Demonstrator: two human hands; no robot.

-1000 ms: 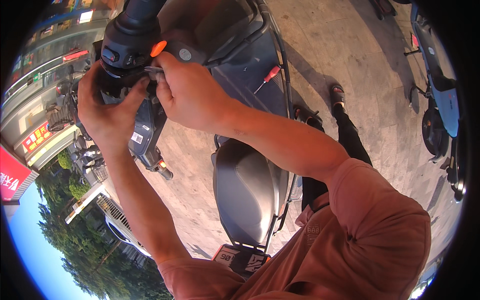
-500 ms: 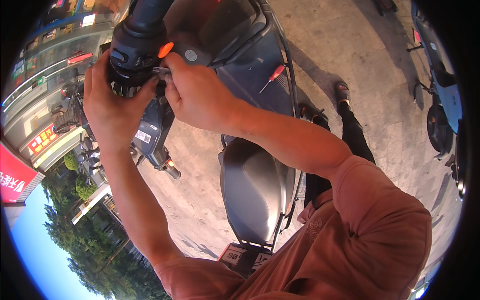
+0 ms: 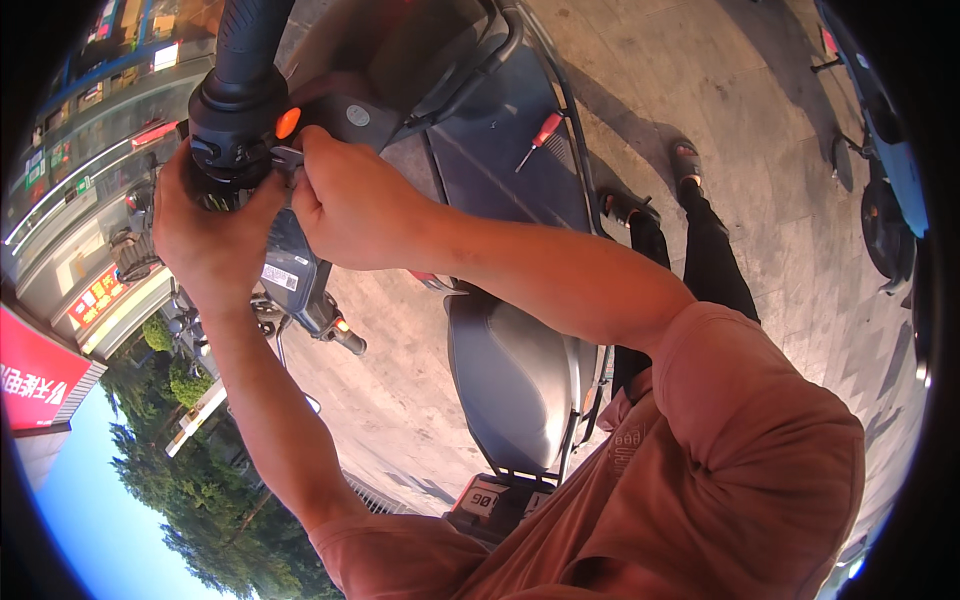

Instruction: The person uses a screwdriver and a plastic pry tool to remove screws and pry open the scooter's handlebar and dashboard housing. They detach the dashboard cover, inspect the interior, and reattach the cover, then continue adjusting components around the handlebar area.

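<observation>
My left hand [image 3: 205, 235] is wrapped round the lower end of a black handlebar switch housing [image 3: 235, 115], thumb and fingers on opposite sides. Beside it my right hand [image 3: 365, 210] is closed in a pinch on a small grey metal piece [image 3: 287, 157], held against the housing's side; its far end and exact kind are hidden by the fingers. An orange oval part [image 3: 288, 123] sticks out from the housing just above the pinch. The ribbed black grip [image 3: 250, 40] runs up from the housing.
A red-handled screwdriver [image 3: 546, 130] lies on the scooter's dark footboard [image 3: 480, 180]. The black seat [image 3: 515, 370] is below my right forearm. A second scooter [image 3: 300, 275] is beyond the handlebar, and a blue one [image 3: 895, 190] stands at right. A person's sandalled foot [image 3: 686, 160] is on the paving.
The handlebar and both hands appear farther left in the picture, as the view has shifted. The grip on the housing and the pinch on the metal piece look the same.
</observation>
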